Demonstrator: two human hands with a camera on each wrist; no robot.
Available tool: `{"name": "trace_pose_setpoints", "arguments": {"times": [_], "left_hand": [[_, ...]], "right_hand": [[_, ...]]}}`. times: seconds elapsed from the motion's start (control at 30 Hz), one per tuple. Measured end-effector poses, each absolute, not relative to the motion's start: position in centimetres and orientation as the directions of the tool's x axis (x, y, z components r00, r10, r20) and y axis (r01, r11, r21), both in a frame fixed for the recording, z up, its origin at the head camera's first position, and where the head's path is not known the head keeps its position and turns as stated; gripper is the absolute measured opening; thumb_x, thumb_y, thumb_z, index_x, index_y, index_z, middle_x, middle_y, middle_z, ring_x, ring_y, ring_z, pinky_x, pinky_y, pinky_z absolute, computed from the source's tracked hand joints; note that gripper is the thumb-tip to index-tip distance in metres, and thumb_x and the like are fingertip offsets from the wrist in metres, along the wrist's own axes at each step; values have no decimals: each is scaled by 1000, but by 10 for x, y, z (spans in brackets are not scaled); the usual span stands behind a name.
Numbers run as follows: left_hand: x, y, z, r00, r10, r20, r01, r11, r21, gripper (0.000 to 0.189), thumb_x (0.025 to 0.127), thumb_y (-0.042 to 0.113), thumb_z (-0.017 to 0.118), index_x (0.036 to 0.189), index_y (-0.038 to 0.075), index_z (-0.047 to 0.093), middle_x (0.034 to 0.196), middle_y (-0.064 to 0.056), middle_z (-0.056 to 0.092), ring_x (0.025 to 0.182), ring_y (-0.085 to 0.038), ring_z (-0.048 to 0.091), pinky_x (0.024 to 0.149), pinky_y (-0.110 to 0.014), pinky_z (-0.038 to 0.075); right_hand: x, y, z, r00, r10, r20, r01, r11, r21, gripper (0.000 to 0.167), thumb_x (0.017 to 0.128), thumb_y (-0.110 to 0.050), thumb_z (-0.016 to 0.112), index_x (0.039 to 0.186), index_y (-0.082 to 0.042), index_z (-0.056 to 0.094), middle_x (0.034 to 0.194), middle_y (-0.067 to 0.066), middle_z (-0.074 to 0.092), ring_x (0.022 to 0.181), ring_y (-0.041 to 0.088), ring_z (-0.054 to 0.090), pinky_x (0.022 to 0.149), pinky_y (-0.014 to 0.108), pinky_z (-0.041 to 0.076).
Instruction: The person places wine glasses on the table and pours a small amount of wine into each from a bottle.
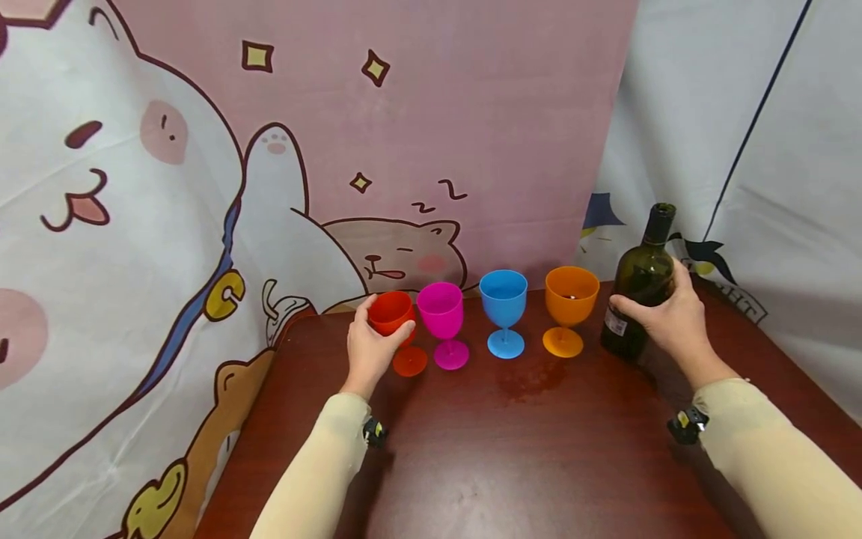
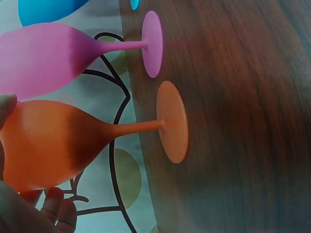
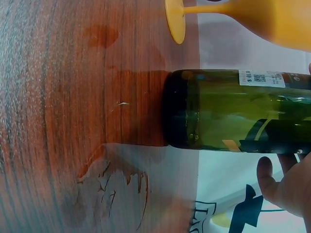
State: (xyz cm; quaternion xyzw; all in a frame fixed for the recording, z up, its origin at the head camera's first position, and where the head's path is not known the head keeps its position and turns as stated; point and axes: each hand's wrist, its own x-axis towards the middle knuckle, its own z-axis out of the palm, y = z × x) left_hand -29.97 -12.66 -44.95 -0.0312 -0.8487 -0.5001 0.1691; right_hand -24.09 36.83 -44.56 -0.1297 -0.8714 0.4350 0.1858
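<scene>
On the left, my left hand (image 1: 369, 350) grips the bowl of a red plastic goblet (image 1: 409, 362), thumb on the near side. That goblet looks orange in the left wrist view, where its round foot (image 2: 172, 122) is at the tabletop. On the right, my right hand (image 1: 679, 322) holds a dark green glass wine bottle (image 1: 626, 281) round its body. The bottle is upright with an uncovered mouth, and its base (image 3: 179, 109) appears to rest on the table. Part of its label is hidden by the hand.
Between the hands stand a magenta goblet (image 1: 441, 311), a blue goblet (image 1: 503, 299) and an orange goblet (image 1: 571, 299) in a row. Wet patches (image 1: 532, 378) mark the dark wooden table (image 1: 498, 464). A cartoon-printed cloth (image 1: 512, 135) hangs right behind the row.
</scene>
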Motion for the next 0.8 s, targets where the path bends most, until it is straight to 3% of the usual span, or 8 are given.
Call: {"name": "trace_pose_setpoints", "arguments": {"times": [0.27, 0.4, 0.57, 0.73, 0.8], "left_hand": [[-299, -129, -451, -948, -103, 301, 200, 542, 816, 104, 83, 44, 91, 168, 21, 34, 146, -13, 62, 132, -35, 55, 106, -54, 58], [-298, -131, -450, -954, -88, 286, 190, 559, 807, 116, 81, 49, 92, 172, 21, 24, 145, -15, 64, 128, -35, 61, 112, -55, 55], [-289, -137, -455, -972, -60, 229, 154, 571, 806, 124, 79, 52, 93, 172, 16, 19, 159, -16, 55, 136, -39, 56, 118, -61, 47], [-275, -150, -463, -984, -7, 179, 140, 593, 793, 119, 81, 49, 92, 170, 10, 24, 163, -16, 52, 141, -43, 54, 115, -62, 48], [-268, -156, -466, -989, 13, 150, 126, 611, 781, 113, 83, 48, 91, 168, 9, 27, 161, -17, 54, 131, -42, 60, 108, -58, 53]], "right_hand": [[-243, 369, -446, -905, 376, 198, 70, 593, -802, 121, 89, -56, 82, 173, -19, 3, 173, 30, 25, 152, 59, 33, 117, 81, 29], [-241, 376, -451, -925, 341, 170, 87, 624, -777, 122, 90, -59, 81, 172, -11, 6, 170, 34, 29, 148, 61, 37, 114, 81, 33], [-227, 385, -467, -953, 280, 115, 105, 662, -742, 118, 94, -59, 76, 170, 0, 6, 165, 42, 30, 142, 65, 41, 109, 80, 39], [-197, 390, -469, -965, 262, -9, 219, 785, -580, 120, 97, -71, 63, 161, 18, 15, 150, 51, 38, 129, 67, 48, 96, 78, 46], [-185, 390, -467, -966, 238, -99, 256, 842, -475, 122, 94, -80, 57, 155, 21, 25, 146, 51, 42, 123, 68, 50, 87, 76, 48]]}}
